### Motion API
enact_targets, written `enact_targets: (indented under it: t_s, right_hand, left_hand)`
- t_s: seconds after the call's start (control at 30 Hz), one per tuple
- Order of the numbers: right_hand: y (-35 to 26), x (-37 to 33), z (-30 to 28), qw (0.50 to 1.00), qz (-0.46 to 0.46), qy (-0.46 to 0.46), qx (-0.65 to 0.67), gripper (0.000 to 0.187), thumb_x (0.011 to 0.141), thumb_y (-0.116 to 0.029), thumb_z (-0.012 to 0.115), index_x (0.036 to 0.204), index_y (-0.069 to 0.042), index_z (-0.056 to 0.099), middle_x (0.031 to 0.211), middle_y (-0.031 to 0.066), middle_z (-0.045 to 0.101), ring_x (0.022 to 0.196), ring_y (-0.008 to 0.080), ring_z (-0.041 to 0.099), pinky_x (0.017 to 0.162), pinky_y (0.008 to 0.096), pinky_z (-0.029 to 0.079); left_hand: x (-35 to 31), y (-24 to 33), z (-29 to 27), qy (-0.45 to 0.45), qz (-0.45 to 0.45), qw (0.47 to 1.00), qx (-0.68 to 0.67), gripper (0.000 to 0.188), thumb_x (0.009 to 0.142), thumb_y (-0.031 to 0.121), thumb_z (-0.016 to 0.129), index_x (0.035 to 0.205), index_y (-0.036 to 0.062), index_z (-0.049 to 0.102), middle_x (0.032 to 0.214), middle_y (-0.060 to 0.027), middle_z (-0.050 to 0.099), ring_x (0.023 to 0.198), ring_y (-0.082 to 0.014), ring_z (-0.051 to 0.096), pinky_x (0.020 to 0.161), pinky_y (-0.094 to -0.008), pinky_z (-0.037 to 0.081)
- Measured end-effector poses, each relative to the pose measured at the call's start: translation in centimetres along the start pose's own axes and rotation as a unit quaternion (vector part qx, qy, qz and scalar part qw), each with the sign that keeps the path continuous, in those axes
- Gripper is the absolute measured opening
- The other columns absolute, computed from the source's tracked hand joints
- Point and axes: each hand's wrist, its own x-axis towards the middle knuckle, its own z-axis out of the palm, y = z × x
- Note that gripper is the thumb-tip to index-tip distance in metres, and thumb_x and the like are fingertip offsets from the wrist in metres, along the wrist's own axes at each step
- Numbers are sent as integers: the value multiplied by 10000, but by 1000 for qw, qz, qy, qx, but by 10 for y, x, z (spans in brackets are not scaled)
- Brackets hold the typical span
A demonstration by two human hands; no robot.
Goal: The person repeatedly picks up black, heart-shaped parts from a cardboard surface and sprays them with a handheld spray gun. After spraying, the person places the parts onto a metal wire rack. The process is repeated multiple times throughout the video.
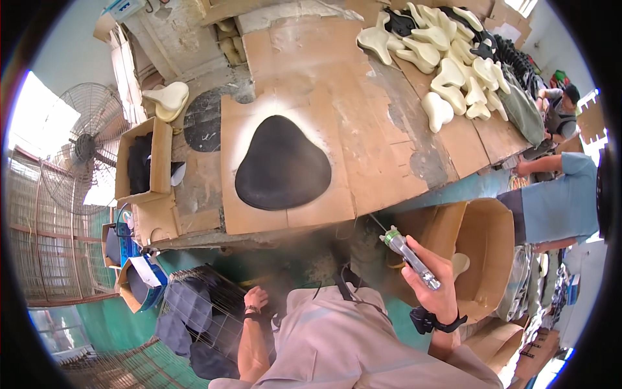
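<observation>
My right hand (431,279) is closed around a silver and green spray gun (400,246), held beyond the table's near edge. A thin rod or hose runs from the gun's front toward the table. On the cardboard-covered table lies a black, rounded-triangular saddle cover (283,165), smooth and flat, with a pale haze of spray on the cardboard around it. My left hand (256,298) hangs low by my side, its fingers curled in and nothing visible in them. It is nearest to a wire rack (223,327) holding dark sheets (188,301).
Many cream foam saddles (447,74) are heaped at the table's far right. A cardboard box (162,155) with dark pieces stands at its left, near a large fan (84,148). A big open carton (486,253) is beside my right arm. Two people (560,201) are at right.
</observation>
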Motion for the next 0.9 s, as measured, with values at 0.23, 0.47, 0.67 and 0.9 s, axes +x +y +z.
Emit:
enact_targets:
  t_s: [0.23,0.47,0.67,0.9]
  right_hand:
    - [-13,23,19,998,-63,-13,-13,513,796,29,685,1295,7,571,931,178,661,746,284,629,701,322,502]
    - [-19,4,16,991,-65,-109,-31,504,786,17,672,1281,25,582,916,163,665,743,237,634,699,305,493]
    - [-24,9,25,995,-59,-69,-31,535,773,39,683,1296,12,571,967,181,673,778,269,651,722,317,508]
    - [-26,0,27,995,-75,-54,-48,541,760,28,698,1288,11,579,968,184,671,793,289,647,726,310,499]
  left_hand:
    - [-17,-32,-19,-1,-33,999,-41,306,959,141,539,1247,40,568,923,-111,668,691,-222,661,570,-360,557]
    - [2,-98,-58,-141,-92,961,-221,43,933,106,502,900,105,530,696,-35,488,546,-188,499,438,-311,376]
    - [-16,-78,-33,46,-66,992,-97,106,927,143,505,833,137,554,692,-20,530,491,-171,493,381,-279,322]
    - [-5,-17,-5,-18,-29,999,-20,225,934,121,560,1146,60,604,825,-82,647,660,-208,643,504,-312,510]
